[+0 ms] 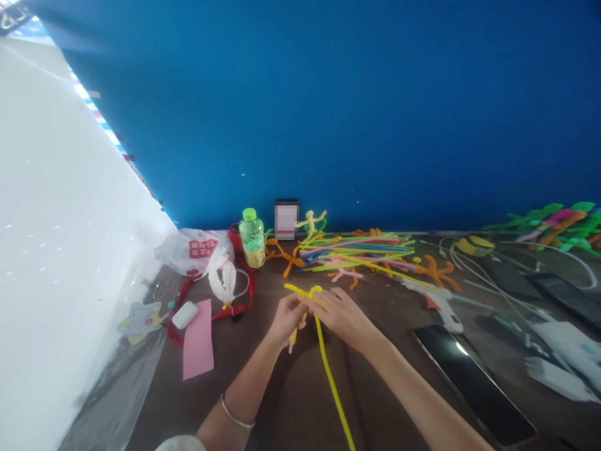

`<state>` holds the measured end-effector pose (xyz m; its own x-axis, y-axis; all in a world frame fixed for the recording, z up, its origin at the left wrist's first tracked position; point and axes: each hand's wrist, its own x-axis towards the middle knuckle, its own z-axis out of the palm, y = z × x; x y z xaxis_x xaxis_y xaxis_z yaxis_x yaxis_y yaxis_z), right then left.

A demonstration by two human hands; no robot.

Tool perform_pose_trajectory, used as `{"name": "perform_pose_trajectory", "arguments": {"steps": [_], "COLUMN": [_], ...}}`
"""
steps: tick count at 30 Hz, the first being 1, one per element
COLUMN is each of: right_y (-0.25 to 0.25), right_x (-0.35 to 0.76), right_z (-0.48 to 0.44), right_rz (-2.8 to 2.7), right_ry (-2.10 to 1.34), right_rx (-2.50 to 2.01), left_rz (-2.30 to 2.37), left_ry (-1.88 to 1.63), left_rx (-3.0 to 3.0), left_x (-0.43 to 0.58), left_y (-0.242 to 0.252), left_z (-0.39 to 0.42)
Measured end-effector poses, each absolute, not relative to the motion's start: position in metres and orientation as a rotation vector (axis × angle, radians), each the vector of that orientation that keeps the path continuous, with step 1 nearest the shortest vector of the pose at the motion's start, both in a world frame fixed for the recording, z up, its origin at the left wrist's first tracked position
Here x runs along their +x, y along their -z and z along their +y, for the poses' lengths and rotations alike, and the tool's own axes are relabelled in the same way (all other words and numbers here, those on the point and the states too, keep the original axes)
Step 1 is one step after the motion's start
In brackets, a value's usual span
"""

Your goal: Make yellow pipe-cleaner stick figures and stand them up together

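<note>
Both of my hands meet over the dark table near its middle. My left hand (287, 319) is closed in a pinch on a yellow pipe cleaner (328, 369), which runs from a twisted top end between my hands down toward me. My right hand (342, 313) is closed on the same pipe cleaner just beside the left. A thin bracelet sits on my left wrist. Behind my hands lies a pile of coloured pipe cleaners (357, 250).
At the back left stand a green-capped bottle (252, 238) and a white plastic bag (200, 254). A pink paper (198, 338) lies left. A glue gun (439, 300) and a black phone (474, 382) lie right, with cables and pipe-cleaner figures (554, 222) beyond. Blue wall behind.
</note>
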<state>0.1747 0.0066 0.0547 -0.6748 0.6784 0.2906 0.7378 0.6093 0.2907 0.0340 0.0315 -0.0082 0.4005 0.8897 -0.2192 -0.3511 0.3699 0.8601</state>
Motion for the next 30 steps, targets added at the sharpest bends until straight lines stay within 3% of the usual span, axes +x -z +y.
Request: {"name": "perform_pose_trajectory", "arguments": {"steps": [17,30], "right_y": [-0.054,-0.05], "right_x": [0.176,0.187], "right_z": [0.015,0.028], "right_rz": [-2.712,-2.601], "right_ry": [0.592,-0.057], "right_rx": [-1.152,-1.089], "left_rz": [0.849,0.83], "left_ry": [-1.078,-1.037], "left_rx": [1.061,1.042], "left_x": [0.041,0.04], "left_y": [0.023,0.02], "left_z": [0.03,0.025]}}
